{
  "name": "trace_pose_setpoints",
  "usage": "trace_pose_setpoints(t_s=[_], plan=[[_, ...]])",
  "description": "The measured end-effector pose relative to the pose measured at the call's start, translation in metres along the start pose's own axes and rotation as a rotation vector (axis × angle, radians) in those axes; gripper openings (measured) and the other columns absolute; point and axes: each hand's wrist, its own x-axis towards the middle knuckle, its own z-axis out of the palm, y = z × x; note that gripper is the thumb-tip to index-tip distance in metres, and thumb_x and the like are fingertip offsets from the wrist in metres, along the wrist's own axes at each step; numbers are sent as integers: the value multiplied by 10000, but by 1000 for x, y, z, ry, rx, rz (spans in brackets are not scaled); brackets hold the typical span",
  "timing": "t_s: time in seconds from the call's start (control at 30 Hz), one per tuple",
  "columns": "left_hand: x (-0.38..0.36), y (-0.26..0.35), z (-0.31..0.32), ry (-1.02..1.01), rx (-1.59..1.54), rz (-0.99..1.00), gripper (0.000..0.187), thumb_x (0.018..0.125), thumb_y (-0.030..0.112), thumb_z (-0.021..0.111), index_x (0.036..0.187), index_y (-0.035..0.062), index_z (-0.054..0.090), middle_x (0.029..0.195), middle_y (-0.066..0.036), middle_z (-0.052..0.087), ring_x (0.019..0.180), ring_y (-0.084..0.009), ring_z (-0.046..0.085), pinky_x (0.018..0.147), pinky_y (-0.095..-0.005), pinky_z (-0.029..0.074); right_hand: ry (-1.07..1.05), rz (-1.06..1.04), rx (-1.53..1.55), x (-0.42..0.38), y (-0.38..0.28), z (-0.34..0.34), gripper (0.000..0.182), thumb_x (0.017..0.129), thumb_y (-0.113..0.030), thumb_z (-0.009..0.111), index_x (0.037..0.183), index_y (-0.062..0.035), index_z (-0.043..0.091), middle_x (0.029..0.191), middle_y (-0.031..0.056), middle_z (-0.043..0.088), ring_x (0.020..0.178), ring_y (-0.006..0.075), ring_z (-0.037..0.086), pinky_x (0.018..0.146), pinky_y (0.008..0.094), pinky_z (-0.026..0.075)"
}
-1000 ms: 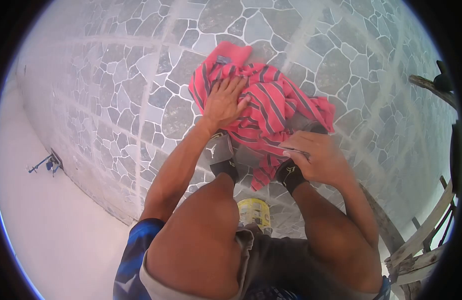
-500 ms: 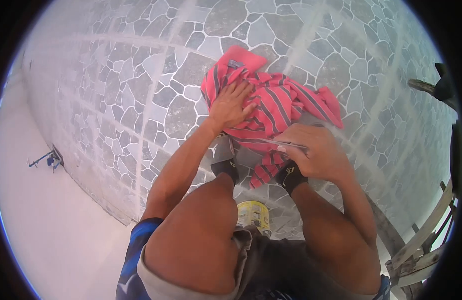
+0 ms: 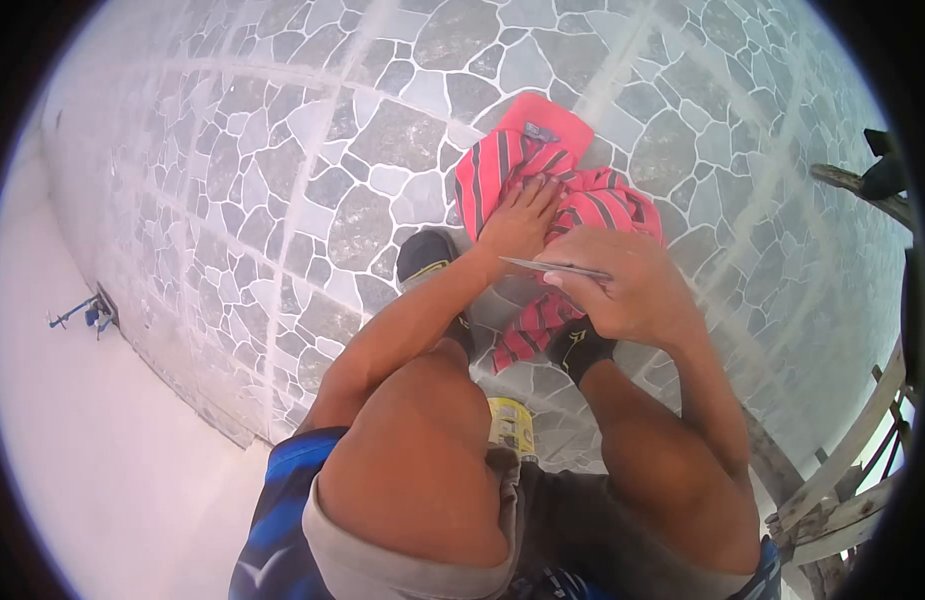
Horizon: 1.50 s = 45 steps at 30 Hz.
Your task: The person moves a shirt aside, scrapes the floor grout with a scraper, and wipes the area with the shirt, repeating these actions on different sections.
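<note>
A pink shirt (image 3: 503, 175) with dark stripes lies crumpled on the stone-patterned floor, its collar label showing near the top. My left hand (image 3: 521, 222) presses down on the cloth, fingers stretched out over it. In my right hand (image 3: 628, 285) is a thin pointed metal blade (image 3: 538, 266), its tip aimed left toward my left wrist and its other end hidden in my fist. The right hand is held over the lower part of the shirt, covering some of it. One striped end of the cloth reaches down beside my right shoe (image 3: 578, 350).
My left shoe (image 3: 428, 258) stands left of the cloth. Between my legs is a yellow bucket (image 3: 511, 425). Weathered wooden pieces (image 3: 843, 530) stand along the right side. At left, a small blue object (image 3: 93, 312) lies by the edge of the patterned surface.
My left hand has shifted right, and the upper part of the shirt has moved right and bunched up. My left shoe now shows more fully. The right hand keeps the blade in about the same place.
</note>
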Motion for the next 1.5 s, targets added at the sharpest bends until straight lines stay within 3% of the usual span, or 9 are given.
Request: trace_pose_setpoints(t_s=[0.27, 0.5, 0.7, 0.9, 1.0, 1.1, 1.23, 1.3, 1.5], plan=[[-56, -209, -108, -145, 165, -775, 698, 984, 521, 459, 1529, 88, 417, 1606, -191, 350, 1424, -517, 345, 1087, -666, 369, -15, 158, 20, -29, 17, -3, 168, 866, -82, 705, 1021, -20, 723, 925, 132, 709, 807, 301, 678, 724, 367, 528], [-17, -99, -54, -12, 234, -280, 523, 929, 408, 531, 1194, -24, 663, 1411, -282, 504, 1354, -525, 404, 1068, -622, 365, 20, 138, 100, -20, 19, 0, 177, 871, -88, 699, 1030, -17, 729, 943, 135, 723, 836, 286, 697, 742, 363, 544], [-17, -10, -34, -163, -175, 32, 566, 912, 398, 583, 1339, 26, 596, 1557, -215, 405, 1463, -430, 337, 1190, -515, 327, 52, 145, -30, -3, 1, -9, 177, 867, -71, 710, 1034, -18, 732, 955, 128, 727, 813, 243, 698, 718, 343, 539], [-71, -181, -82, 50, 84, -611, 667, 1003, 499, 486, 1539, 111, 401, 1586, -172, 387, 1417, -482, 365, 1145, -593, 344, 17, 339, 80, -22, 10, -9, 190, 887, -114, 700, 1050, -23, 728, 944, 126, 719, 780, 264, 669, 726, 340, 522], [-191, -288, -84, -335, 366, -658, 607, 1063, 446, 323, 1529, 65, 405, 1581, -291, 341, 1457, -524, 291, 1147, -647, 311, 48, 505, 64, -24, 16, -19, 202, 903, -133, 683, 1063, -17, 724, 949, 127, 721, 779, 275, 669, 717, 342, 515], [-314, -284, -76, -191, 143, -970, 563, 1086, 303, 282, 1336, -165, 472, 1427, -454, 399, 1417, -560, 314, 1184, -596, 272, 149, 386, -64, -19, 57, 0, 206, 907, -146, 678, 1079, -39, 718, 962, 115, 712, 805, 287, 683, 700, 358, 517], [-391, -211, -59, -321, 111, -1116, 553, 1080, 296, 324, 1267, -187, 519, 1279, -527, 453, 1265, -598, 446, 1064, -595, 373, 182, 85, -537, 10, 116, 53, 191, 859, -115, 687, 1048, -90, 692, 949, 99, 664, 848, 291, 685, 698, 388, 533], [-327, -127, -88, -34, -119, -1502, 558, 1069, 332, 365, 1234, -169, 547, 1261, -467, 518, 1207, -557, 510, 989, -592, 412, 131, 47, -661, 31, 133, 74, 170, 836, -99, 674, 1005, -107, 666, 923, 87, 634, 844, 278, 672, 715, 402, 539], [-328, -100, -11, 500, 502, -1634, 546, 1054, 369, 422, 1172, -140, 579, 1227, -332, 621, 1173, -507, 570, 975, -574, 437, -8, -5, -957, 81, 151, 115, 175, 827, -97, 638, 1000, -83, 625, 956, 71, 620, 894, 252, 646, 751, 381, 527]])
